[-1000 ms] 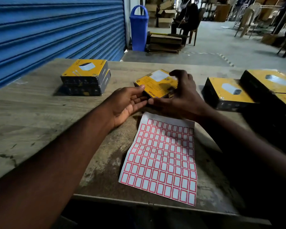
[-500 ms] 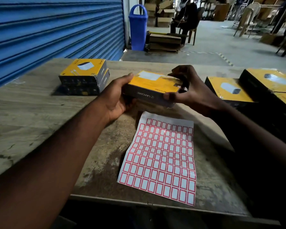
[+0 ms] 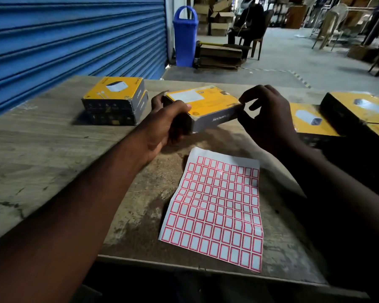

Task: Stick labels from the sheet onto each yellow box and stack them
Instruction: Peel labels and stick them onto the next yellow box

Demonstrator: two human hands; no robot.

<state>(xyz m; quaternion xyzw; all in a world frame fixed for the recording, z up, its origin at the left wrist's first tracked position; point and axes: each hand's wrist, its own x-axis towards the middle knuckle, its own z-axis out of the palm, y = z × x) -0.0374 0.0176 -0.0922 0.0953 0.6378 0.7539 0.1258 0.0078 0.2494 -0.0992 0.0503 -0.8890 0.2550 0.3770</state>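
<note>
Lifting done: the box (image 3: pixel 210 99) lay on the table (image 3: pixel 42 149) a second ago and is now held off it, beyond the label sheet (image 3: pixel 217 206). Left hand (image 3: pixel 162 125) grasps its near-left corner. Right hand (image 3: pixel 269 119) pinches the right-end edge; can't tell if a label is there. Probably headed for the left pile (image 3: pixel 114 101). Yellow face up, long axis left-right, right end slightly farther away.

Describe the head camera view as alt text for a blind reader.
A person's left hand grips a flat yellow cardboard box above a worn wooden table while the right hand pinches its right end. A white sheet of red-bordered labels lies nearer, two stacked yellow boxes stand at left, and more yellow boxes lie at right.
</note>
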